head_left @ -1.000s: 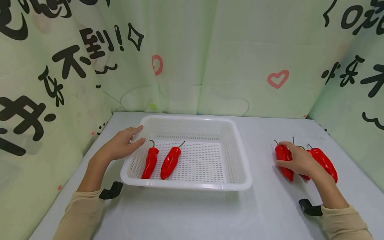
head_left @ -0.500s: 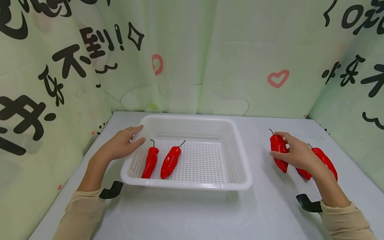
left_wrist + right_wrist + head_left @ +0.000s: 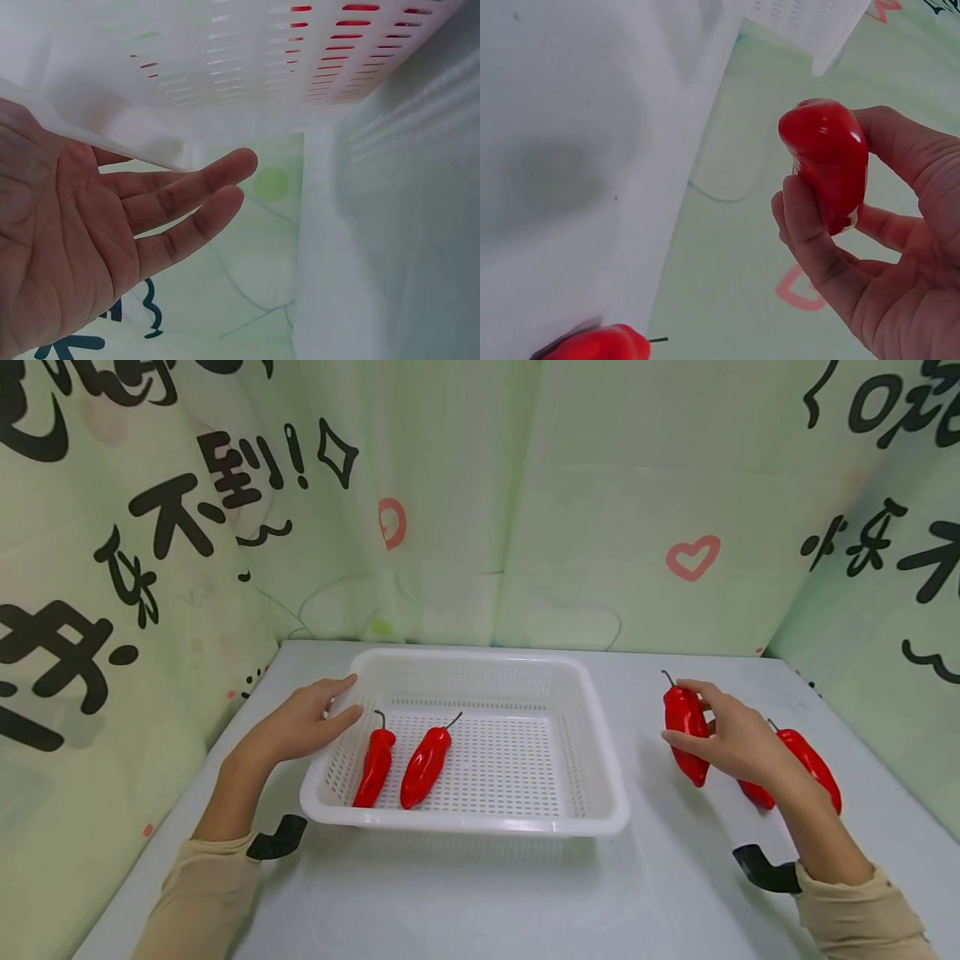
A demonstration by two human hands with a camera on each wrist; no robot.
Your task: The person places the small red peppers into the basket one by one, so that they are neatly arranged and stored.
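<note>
My right hand [image 3: 742, 735] pinches a glossy red chili pepper [image 3: 686, 731] between thumb and fingers, stem up. In the right wrist view, the pepper [image 3: 826, 157] is clear of the table, with its rounded end toward the camera. My left hand [image 3: 303, 722] is at the left rim of a white slotted plastic basket [image 3: 465, 822], thumb over the inner side. From the left wrist, the fingers [image 3: 187, 229] lie along the outside of the rim, and the thumb is hidden. Inside the basket lie two red peppers, one slim [image 3: 375, 768] and one broader [image 3: 426, 767].
On the white table [image 3: 480, 902], right of the basket, a red pepper [image 3: 810, 764] lies partly behind my right forearm. Another pepper [image 3: 757, 794] shows just its end below the hand. Pale green printed curtains [image 3: 585, 527] enclose the table's back and sides.
My right hand has lifted one pepper from the group at the right and moved it left and up, toward the basket. The left hand and the basket have stayed put.
</note>
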